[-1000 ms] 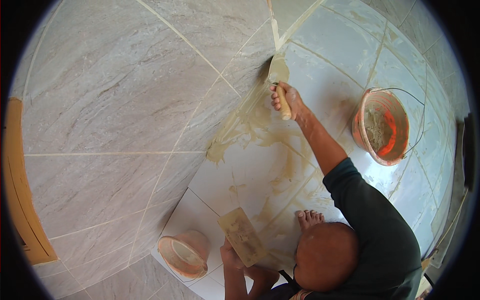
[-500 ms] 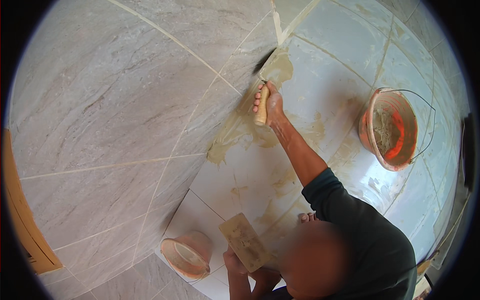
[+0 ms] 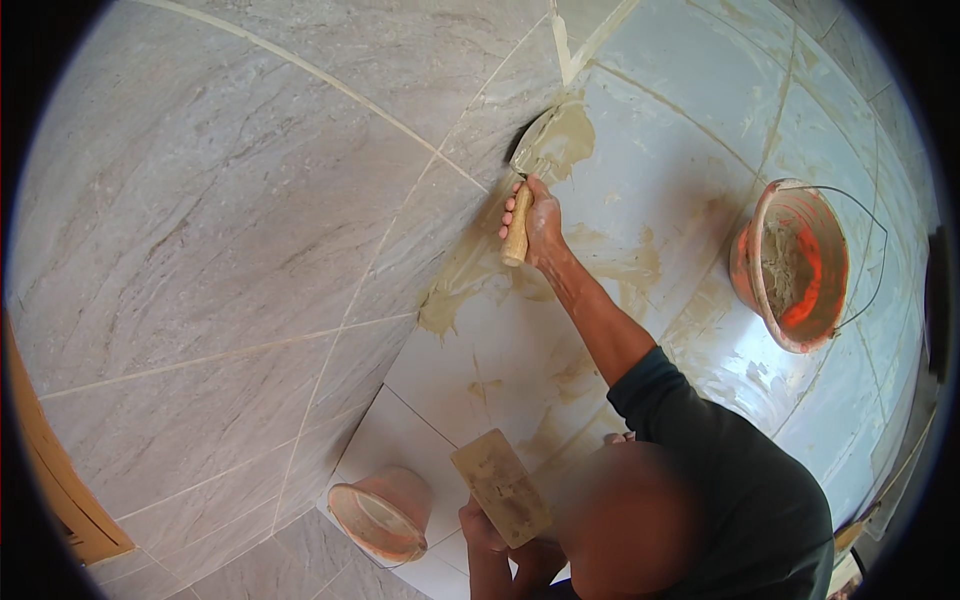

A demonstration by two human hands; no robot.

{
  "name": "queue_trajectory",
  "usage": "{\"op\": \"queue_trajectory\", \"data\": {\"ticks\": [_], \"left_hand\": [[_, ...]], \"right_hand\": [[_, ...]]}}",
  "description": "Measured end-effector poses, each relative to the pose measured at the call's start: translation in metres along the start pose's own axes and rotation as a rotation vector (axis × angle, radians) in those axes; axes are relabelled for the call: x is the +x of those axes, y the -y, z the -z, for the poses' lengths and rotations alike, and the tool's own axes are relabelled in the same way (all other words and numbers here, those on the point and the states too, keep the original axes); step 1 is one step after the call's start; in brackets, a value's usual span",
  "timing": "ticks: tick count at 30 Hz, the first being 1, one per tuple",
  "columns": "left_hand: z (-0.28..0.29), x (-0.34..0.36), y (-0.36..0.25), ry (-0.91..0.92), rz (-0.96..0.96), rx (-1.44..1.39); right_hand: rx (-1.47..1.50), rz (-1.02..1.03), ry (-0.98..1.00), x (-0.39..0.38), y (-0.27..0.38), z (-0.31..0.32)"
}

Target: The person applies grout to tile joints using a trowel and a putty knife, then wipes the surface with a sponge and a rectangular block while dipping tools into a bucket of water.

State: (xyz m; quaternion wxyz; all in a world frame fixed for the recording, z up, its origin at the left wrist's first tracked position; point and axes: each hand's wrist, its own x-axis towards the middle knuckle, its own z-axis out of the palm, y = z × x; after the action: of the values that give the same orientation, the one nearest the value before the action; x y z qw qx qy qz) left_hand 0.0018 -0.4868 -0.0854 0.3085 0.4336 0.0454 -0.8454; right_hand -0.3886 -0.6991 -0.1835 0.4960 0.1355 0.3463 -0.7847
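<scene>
My right hand [image 3: 539, 222] grips the wooden handle of a trowel [image 3: 515, 232], arm stretched far forward. Its blade lies low along the foot of the tiled wall [image 3: 230, 210], tipped toward it. Wet beige mortar [image 3: 567, 138] is spread on the floor beside the blade. Down by my body, my left hand [image 3: 482, 527] is closed on a flat rectangular board [image 3: 502, 487], smeared with the same beige stuff. Most of that hand's fingers are hidden by the board.
An orange bucket [image 3: 742, 265] with a wire handle stands at right, mortar inside. Another bucket [image 3: 408, 497] stands near left by the wall. Smeared white tiles [image 3: 425, 385] cover the floor. An orange-brown frame [image 3: 60, 480] edges the far left.
My right hand has drawn the trowel slightly back toward me and left, and more of its blade face shows. The whole view has shifted a little. My left hand still holds the board.
</scene>
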Motion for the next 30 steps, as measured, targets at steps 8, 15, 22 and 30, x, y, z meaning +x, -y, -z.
{"op": "queue_trajectory", "data": {"ticks": [8,15,22,30], "left_hand": [[-0.006,0.005,-0.002,-0.028,-0.031,0.047],[-0.020,0.009,0.001,0.014,-0.009,0.005],[-0.028,0.011,0.003,0.018,0.034,-0.001],[-0.028,0.016,0.008,0.042,0.101,-0.073]], "right_hand": [[-0.027,0.066,0.036,0.003,0.020,0.007],[-0.053,0.092,0.031,0.013,0.032,0.009],[0.004,0.060,0.042,0.026,0.048,0.015],[-0.010,0.031,0.056,0.020,0.048,0.023]]}}
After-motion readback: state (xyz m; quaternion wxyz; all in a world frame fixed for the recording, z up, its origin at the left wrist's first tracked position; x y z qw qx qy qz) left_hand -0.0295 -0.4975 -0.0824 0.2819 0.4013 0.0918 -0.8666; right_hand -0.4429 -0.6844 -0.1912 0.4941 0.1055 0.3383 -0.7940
